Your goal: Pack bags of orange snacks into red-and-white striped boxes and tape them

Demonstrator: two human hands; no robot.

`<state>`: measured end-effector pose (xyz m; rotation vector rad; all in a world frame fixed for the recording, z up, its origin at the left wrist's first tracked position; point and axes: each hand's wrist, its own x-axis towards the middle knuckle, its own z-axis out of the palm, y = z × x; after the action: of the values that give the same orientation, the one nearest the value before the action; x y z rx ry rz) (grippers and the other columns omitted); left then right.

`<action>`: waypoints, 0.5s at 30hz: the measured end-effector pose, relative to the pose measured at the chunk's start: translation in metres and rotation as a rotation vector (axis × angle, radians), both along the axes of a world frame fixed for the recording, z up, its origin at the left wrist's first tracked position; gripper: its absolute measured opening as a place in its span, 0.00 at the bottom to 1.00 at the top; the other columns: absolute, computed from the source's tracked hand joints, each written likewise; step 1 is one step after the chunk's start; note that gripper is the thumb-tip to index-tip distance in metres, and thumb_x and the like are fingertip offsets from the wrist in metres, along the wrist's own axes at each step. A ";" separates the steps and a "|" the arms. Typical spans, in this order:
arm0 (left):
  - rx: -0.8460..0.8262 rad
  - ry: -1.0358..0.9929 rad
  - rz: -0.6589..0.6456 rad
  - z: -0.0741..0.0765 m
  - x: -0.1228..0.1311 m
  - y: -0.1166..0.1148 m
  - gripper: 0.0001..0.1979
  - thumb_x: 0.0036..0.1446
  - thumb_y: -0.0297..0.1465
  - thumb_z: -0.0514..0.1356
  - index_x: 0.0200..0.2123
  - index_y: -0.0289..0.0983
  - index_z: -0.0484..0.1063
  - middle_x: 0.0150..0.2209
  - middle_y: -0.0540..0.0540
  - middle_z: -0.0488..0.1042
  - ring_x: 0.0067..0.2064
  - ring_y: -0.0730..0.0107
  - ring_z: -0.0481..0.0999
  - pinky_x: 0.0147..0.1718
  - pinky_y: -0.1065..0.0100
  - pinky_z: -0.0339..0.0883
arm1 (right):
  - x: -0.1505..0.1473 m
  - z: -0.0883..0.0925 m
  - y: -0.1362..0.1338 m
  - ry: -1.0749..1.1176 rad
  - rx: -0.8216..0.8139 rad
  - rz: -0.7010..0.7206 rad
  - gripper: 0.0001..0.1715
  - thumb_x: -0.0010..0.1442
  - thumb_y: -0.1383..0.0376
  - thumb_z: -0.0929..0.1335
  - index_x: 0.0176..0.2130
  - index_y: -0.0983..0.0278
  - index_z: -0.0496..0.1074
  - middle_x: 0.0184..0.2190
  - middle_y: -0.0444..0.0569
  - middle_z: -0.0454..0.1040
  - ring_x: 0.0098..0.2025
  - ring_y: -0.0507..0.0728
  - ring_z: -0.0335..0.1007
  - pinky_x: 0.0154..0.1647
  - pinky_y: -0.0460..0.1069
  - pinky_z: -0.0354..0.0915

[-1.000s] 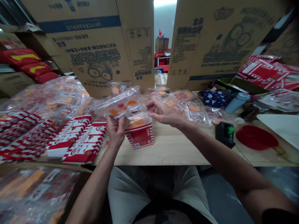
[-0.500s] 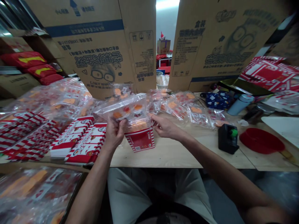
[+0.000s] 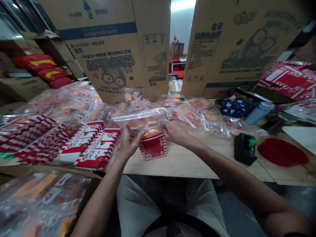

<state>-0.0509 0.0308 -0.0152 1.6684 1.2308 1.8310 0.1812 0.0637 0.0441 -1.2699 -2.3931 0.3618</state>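
Presently gripping one clear packet (image 3: 140, 119) with both hands, directly above one striped box (image 3: 153, 150), red and white, standing upright on the surface (image 3: 187, 163). Left hand (image 3: 129, 142) pinched on the packet's left end, just left of the box top. Right hand (image 3: 174, 131) closed on its right end, just right of the box top. Held with long axis running left to right, near level, broad face turned up; orange pieces visible through the film. Lower edge touching or just over the box mouth: cannot tell which.

Left of the box: two stacks of flattened cartons (image 3: 95, 149) close by, more flattened ones (image 3: 32, 138) beyond, not countable. Behind the box: heap of packets (image 3: 74, 105), too overlapped to count, then two cardboard cases (image 3: 111, 49). Right of the box: one black tape dispenser (image 3: 244, 148), then one red dish (image 3: 281, 152) farther out.
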 end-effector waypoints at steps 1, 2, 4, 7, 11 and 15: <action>-0.003 0.007 0.005 0.000 0.001 0.001 0.25 0.46 0.40 0.75 0.41 0.38 0.68 0.34 0.50 0.71 0.36 0.66 0.75 0.38 0.66 0.73 | 0.004 0.002 -0.001 0.043 0.009 0.028 0.13 0.59 0.71 0.65 0.43 0.65 0.76 0.33 0.53 0.78 0.34 0.58 0.71 0.35 0.50 0.62; -0.009 0.011 0.002 0.001 0.002 0.002 0.25 0.46 0.40 0.75 0.41 0.38 0.68 0.35 0.49 0.71 0.38 0.65 0.75 0.39 0.66 0.73 | 0.009 0.007 -0.002 0.105 0.035 0.043 0.17 0.59 0.71 0.65 0.47 0.65 0.75 0.35 0.53 0.77 0.35 0.58 0.71 0.37 0.51 0.64; -0.035 -0.001 -0.030 0.003 0.006 0.003 0.26 0.46 0.40 0.76 0.43 0.37 0.68 0.38 0.47 0.73 0.41 0.63 0.76 0.40 0.65 0.73 | 0.016 0.020 -0.003 0.271 0.112 0.073 0.28 0.58 0.70 0.67 0.59 0.65 0.67 0.44 0.55 0.76 0.38 0.58 0.71 0.39 0.52 0.67; -0.098 -0.034 -0.137 0.011 0.012 0.003 0.29 0.47 0.41 0.75 0.47 0.37 0.68 0.43 0.44 0.75 0.45 0.59 0.77 0.43 0.63 0.74 | 0.018 0.046 0.000 0.423 0.148 0.171 0.39 0.58 0.69 0.68 0.66 0.61 0.57 0.51 0.56 0.72 0.41 0.56 0.70 0.38 0.51 0.68; -0.124 0.035 -0.221 0.023 0.008 0.002 0.29 0.50 0.41 0.73 0.50 0.36 0.69 0.47 0.41 0.77 0.48 0.54 0.78 0.47 0.58 0.74 | 0.012 0.083 0.011 0.408 0.055 0.212 0.31 0.59 0.68 0.68 0.61 0.60 0.62 0.42 0.49 0.73 0.33 0.52 0.67 0.32 0.48 0.65; -0.109 0.198 -0.257 0.027 0.001 -0.001 0.27 0.53 0.40 0.72 0.51 0.36 0.69 0.46 0.40 0.77 0.48 0.53 0.78 0.48 0.56 0.74 | 0.007 0.111 0.018 0.267 0.068 0.297 0.27 0.58 0.69 0.68 0.57 0.59 0.68 0.40 0.46 0.74 0.31 0.51 0.65 0.33 0.47 0.62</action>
<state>-0.0504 0.0293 0.0121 1.8828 1.1088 1.4511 0.1879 0.0812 0.1547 -0.7805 -2.3373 0.4981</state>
